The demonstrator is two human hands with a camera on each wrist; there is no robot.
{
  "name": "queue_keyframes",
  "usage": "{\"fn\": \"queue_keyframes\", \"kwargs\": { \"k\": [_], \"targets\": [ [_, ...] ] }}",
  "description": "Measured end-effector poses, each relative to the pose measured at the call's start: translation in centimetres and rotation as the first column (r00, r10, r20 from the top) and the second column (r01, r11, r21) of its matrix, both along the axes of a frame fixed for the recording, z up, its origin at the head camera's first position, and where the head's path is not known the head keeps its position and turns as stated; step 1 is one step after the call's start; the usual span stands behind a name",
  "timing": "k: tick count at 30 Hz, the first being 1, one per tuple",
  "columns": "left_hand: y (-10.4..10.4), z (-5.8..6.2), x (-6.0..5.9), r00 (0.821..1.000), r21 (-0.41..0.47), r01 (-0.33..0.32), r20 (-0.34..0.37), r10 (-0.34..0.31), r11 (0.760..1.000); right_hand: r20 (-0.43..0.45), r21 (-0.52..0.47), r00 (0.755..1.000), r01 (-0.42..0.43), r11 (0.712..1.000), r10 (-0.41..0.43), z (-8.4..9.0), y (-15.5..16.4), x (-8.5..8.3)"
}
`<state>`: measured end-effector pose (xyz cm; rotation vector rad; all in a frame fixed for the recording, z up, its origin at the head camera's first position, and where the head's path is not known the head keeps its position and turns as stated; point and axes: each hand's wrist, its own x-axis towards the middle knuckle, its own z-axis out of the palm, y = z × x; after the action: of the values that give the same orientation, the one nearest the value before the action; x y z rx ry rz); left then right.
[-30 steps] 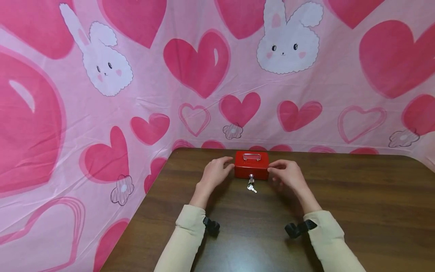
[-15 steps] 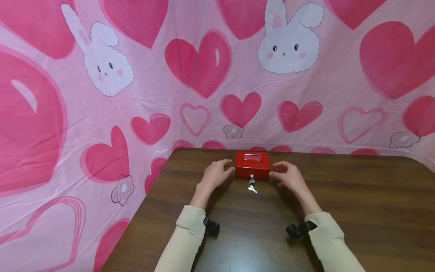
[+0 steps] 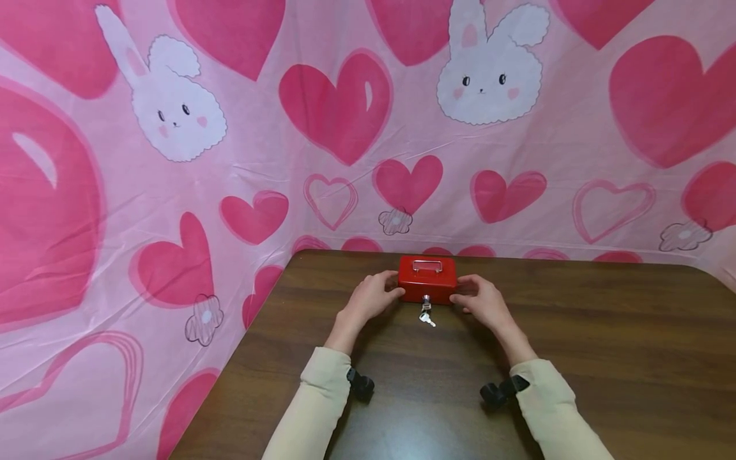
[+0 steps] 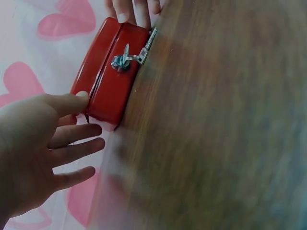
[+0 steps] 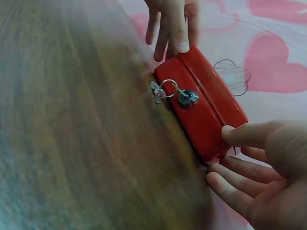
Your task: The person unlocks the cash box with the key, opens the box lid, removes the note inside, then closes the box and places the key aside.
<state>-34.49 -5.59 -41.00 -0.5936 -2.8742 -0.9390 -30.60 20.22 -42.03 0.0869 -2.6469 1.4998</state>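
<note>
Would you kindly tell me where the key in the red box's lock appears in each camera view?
Head: key centre frame, on the front of the red box.
Left wrist: key upper left of centre.
Right wrist: key just above centre.
Shared landmark: the spare key dangling from its ring.

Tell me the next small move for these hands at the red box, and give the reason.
Probably lift the lid with both thumbs while the fingers steady the sides. The left hand and right hand flank the shut red cash box, thumbs at its front corners by the lid seam. A key sits in the front lock, a second hanging from its ring. Whether the lock is turned cannot be told.
</note>
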Motion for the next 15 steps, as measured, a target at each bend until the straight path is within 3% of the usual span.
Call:
{"fn": "queue_keyframes", "kwargs": {
  "k": [15],
  "targets": [
    [0.97, -0.01, 0.08, 0.999, -0.033, -0.043, -0.035, 0.041, 0.999, -0.042, 0.036, 0.999, 0.025, 0.999, -0.023, -0.18, -0.38, -0.01]
  ]
}}
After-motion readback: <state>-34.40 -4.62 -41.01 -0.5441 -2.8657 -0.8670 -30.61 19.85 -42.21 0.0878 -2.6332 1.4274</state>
